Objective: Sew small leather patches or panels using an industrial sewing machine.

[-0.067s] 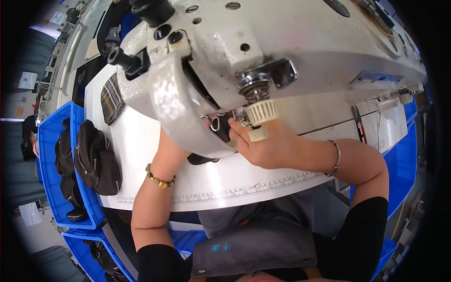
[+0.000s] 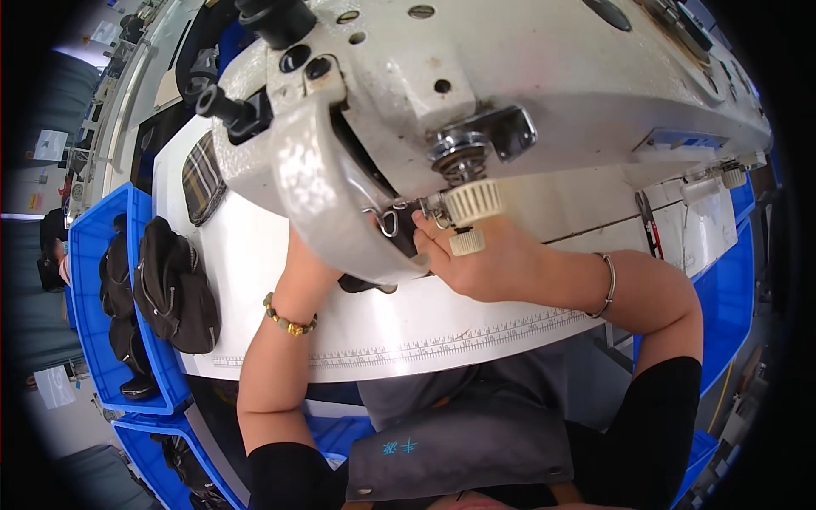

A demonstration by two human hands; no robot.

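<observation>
A white industrial sewing machine (image 2: 552, 76) stands over the table in front of me. Beneath its head lies a dark fabric piece (image 2: 367, 286), mostly covered by the machine; its near edge shows between my hands. My right hand (image 2: 489, 262) is at the right of the needle area, its fingertips together on the dark fabric beside the metal thread guides (image 2: 388, 221). My left hand (image 2: 310, 255) reaches under the machine head from the left. The white curved cover (image 2: 310, 183) hides its fingers.
Dark zippered pouches (image 2: 176, 289) lean over a blue bin (image 2: 174, 374) at the left. A plaid fabric piece (image 2: 202, 180) lies on the white table (image 2: 246, 289). Red-handled tweezers or snips (image 2: 650, 225) rest at the right. A printed ruler (image 2: 459, 337) follows the front edge.
The near edge of the dark fabric has shifted slightly away from me. Both hands have moved a little with it, toward the machine.
</observation>
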